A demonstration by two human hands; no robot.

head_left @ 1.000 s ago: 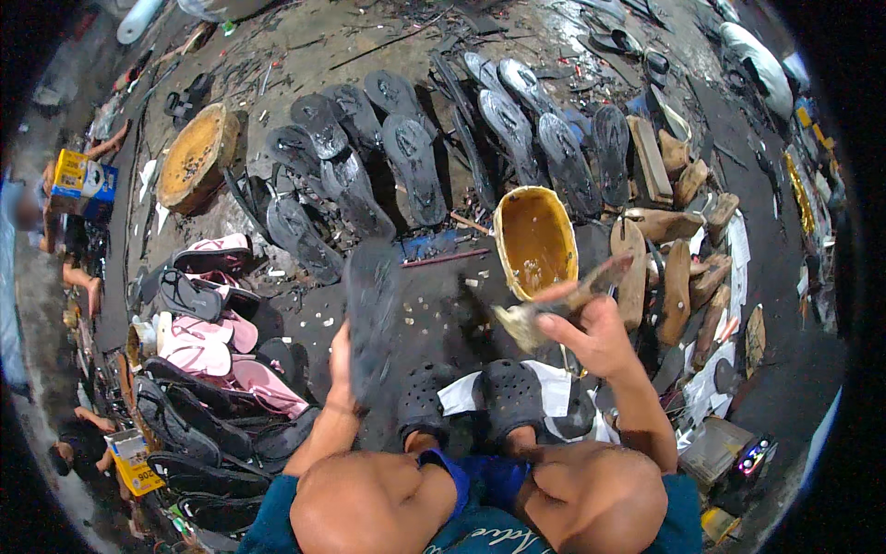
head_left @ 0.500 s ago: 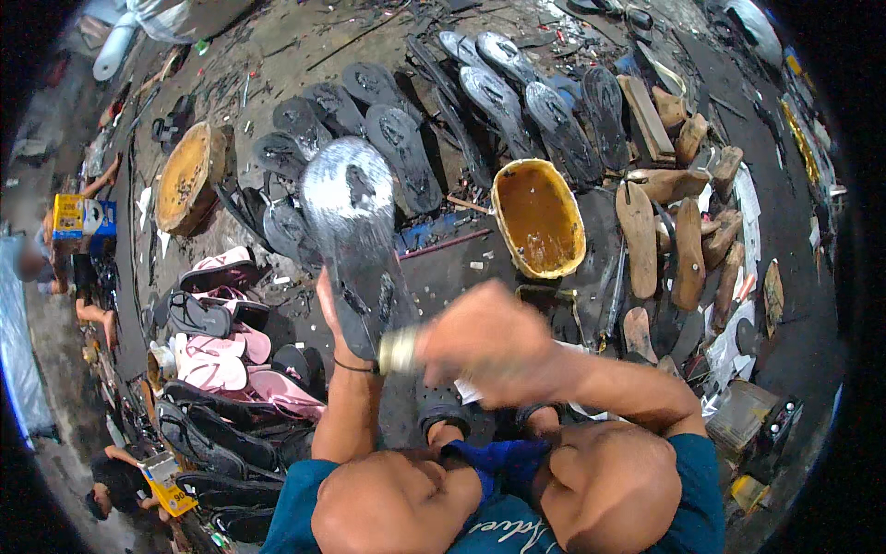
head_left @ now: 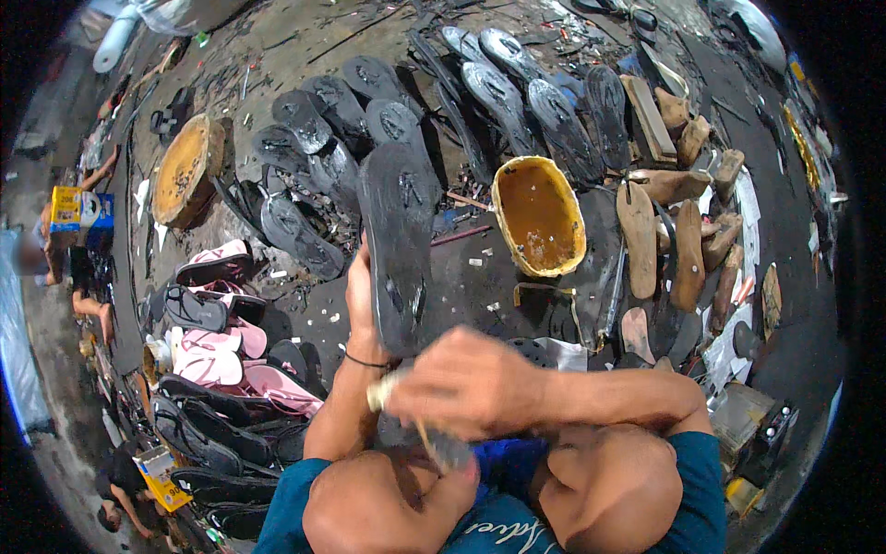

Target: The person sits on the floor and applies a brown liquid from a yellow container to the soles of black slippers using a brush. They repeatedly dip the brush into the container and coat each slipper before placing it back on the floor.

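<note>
My left hand (head_left: 361,294) is closed on a black sandal sole (head_left: 395,240) from underneath, mostly hidden by it. The sole stands lengthwise away from me, its upper face dark with a dull sheen and strap pieces lying on its lower part. At its near end my right hand (head_left: 471,380), a little blurred, grips a brush (head_left: 378,392) whose pale end points left. The brush's thin handle comes out below the fist. To the right of the sole sits a yellow-rimmed tub (head_left: 505,208) of amber-brown liquid, probably glue.
Several black soles (head_left: 397,125) lie beyond my left hand, and glossy ones (head_left: 494,92) further right. Wooden lasts (head_left: 688,254) crowd the right. Pink sandals (head_left: 208,355) and black sandals (head_left: 198,434) pile up on the left, near a second tub (head_left: 187,171). People (head_left: 111,489) sit at far left.
The sole has moved right and nearer me and turned, so its bright wet glare is gone. My right hand has shifted left and down with the brush.
</note>
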